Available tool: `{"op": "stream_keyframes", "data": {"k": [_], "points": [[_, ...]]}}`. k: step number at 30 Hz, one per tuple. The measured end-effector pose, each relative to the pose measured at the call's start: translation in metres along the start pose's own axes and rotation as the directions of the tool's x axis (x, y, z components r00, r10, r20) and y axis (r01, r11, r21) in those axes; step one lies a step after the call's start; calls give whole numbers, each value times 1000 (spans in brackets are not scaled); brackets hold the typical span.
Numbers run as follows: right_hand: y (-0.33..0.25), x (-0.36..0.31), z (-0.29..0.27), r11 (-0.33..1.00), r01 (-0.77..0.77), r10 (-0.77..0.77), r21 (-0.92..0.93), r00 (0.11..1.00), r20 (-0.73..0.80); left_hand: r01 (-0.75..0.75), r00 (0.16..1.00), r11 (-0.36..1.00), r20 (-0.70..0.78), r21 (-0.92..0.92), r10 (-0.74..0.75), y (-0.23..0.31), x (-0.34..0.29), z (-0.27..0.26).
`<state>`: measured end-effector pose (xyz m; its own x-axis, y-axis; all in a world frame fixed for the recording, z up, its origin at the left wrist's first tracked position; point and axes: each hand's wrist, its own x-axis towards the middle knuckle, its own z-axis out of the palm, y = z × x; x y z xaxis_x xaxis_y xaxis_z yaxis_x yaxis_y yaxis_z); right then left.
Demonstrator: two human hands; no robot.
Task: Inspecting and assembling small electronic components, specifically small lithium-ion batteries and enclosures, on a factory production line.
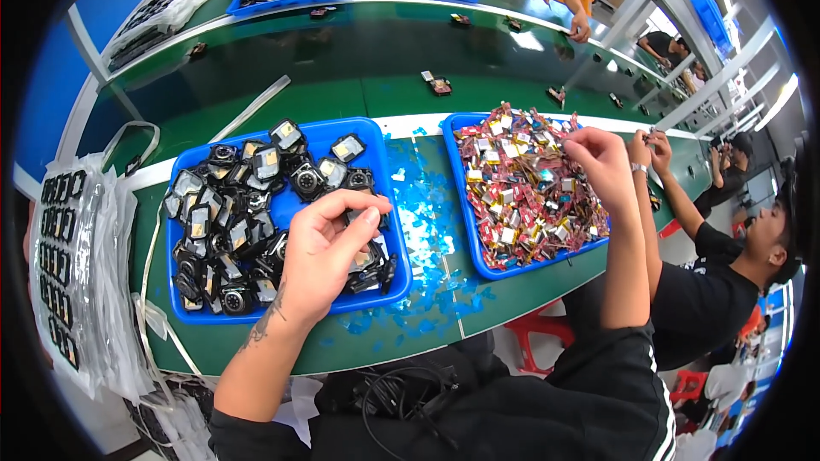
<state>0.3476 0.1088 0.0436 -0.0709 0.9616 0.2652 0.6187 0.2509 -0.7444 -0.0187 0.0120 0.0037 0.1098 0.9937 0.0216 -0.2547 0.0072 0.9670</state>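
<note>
My left hand (329,248) is above the right part of a blue tray (395,196) of black smartwatch housings (275,166); some show round sensor backs. Its thumb and forefinger are pinched together, and anything between them is too small to make out. Over the far right corner of a second blue tray (468,243), my right hand (600,160) has its fingers drawn together, pointing down at a heap of small red and yellow flex circuit pieces (521,196) with white squares. What those fingers hold, if anything, cannot be made out.
Blue film scraps (423,230) litter the green bench between the trays. Bagged black frames (64,248) stand at left. Beyond runs a green conveyor (342,60) carrying scattered small parts. A co-worker in black (713,282) sits close on my right; other people work across the line.
</note>
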Motion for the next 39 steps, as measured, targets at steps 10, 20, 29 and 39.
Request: {"op": "stream_keyframes", "data": {"k": [10,20,29,39], "points": [[-2,-2,-1,971,-164,146,171,983,113,-2,1000,1000,12,12,2,0,-2,-1],[-32,-45,-6,959,62,-47,-278,997,58,-6,1000,1000,-4,18,6,-2,-1,-2],[-41,-59,-2,992,66,-56,106,994,-94,-37,997,998,64,43,34,-6,-1,0],[-15,-24,-8,728,-64,100,682,995,-14,-35,998,998,54,50,32,-5,0,1]]}}
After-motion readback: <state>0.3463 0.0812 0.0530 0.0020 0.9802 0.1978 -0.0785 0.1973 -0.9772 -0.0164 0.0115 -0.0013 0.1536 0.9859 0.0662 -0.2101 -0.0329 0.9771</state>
